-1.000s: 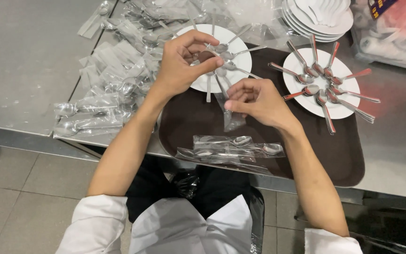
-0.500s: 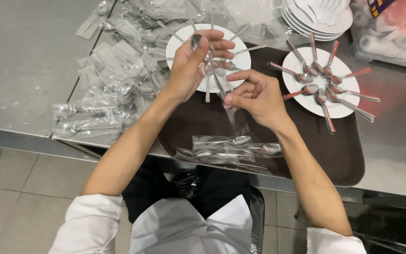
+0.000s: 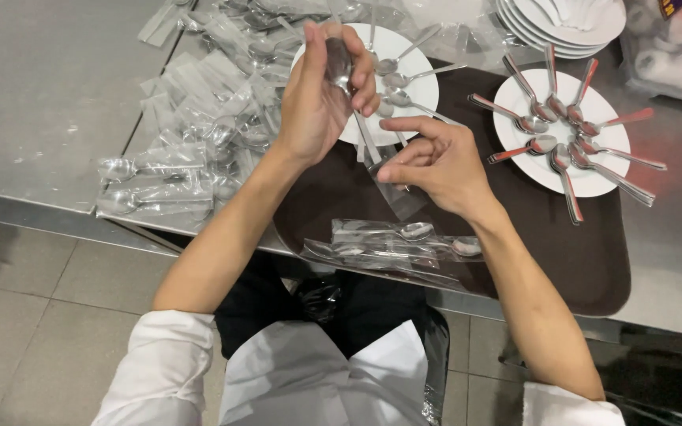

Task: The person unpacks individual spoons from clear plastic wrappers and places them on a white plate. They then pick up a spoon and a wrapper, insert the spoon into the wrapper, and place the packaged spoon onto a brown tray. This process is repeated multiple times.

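Observation:
My left hand (image 3: 321, 99) grips a metal spoon (image 3: 339, 67) by its bowl, lifted over a white plate (image 3: 416, 99) that holds a few unwrapped spoons. The spoon's handle runs down into a clear plastic sleeve (image 3: 396, 189). My right hand (image 3: 436, 162) pinches the top of that sleeve, just below and right of the left hand, above a dark brown tray (image 3: 586, 260).
A second white plate (image 3: 593, 185) holds several spoons fanned out. Wrapped spoons (image 3: 392, 241) lie at the tray's near edge. A heap of wrapped spoons (image 3: 191, 126) covers the steel table (image 3: 41, 87) on the left. Stacked white plates (image 3: 562, 28) stand at the back.
My left hand has risen and moved toward the far plate, drawing the spoon out of the sleeve. My right hand has stayed low, holding the sleeve.

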